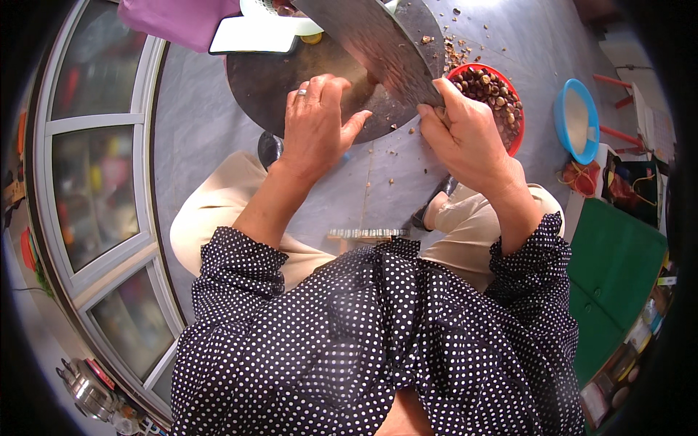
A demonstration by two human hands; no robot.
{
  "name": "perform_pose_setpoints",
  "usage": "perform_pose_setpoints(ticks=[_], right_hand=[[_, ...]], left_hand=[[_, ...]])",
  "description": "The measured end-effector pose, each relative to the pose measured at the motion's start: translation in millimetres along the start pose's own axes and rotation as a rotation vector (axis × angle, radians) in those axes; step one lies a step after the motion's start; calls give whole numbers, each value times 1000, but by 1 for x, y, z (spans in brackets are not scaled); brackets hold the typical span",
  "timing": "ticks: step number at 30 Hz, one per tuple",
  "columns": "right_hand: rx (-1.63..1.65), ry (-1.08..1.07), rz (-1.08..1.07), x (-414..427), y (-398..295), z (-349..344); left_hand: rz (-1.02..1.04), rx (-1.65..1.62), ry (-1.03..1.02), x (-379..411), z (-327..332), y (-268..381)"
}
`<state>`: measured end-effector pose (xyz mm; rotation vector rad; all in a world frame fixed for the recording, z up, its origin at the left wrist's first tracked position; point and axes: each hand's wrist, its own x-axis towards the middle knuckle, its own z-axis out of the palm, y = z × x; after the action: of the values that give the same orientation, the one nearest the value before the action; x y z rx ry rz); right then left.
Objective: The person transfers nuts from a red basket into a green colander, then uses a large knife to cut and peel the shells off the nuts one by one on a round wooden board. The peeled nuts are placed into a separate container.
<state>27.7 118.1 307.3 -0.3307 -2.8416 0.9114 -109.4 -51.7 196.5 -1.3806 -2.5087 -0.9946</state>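
Note:
My right hand [469, 133] is closed around the handle of a large cleaver [381, 52], whose broad blade is raised over a round dark board [256, 90]. Near the board's front edge is my left hand [322, 117], its fingers bent and thumb apart, with nothing seen in it; what lies under its fingertips is hidden. Small shell bits dot the board. Right of it, partly behind my right hand, stands a red bowl [522, 122] full of chestnuts [485, 90]. A phone [253, 35] with a bright screen lies across the board's far left edge.
Shell scraps [458, 54] litter the floor by the bowl. Beyond the phone is a pale green basket [262, 8], partly cut off. A blue basin [561, 122] stands farther right, near a green cabinet [616, 261]. Glass-paned doors [95, 191] line the left side.

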Motion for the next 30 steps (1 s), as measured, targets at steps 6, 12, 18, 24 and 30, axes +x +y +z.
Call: perform_pose_setpoints(ticks=[6,12,18,24,30], right_hand=[[110,159,68,3,6,-16],[92,259,69,5,13,-21],[72,206,26,5,13,-19],[87,211,39,2,21,-15],[98,217,0,0,19,-12]], left_hand=[[-30,-119,-33,10,11,4],[-131,-274,11,24,18,1],[-185,-261,-4,27,29,-14],[-154,-247,-31,22,34,-17],[-164,-376,-44,18,41,-22]])
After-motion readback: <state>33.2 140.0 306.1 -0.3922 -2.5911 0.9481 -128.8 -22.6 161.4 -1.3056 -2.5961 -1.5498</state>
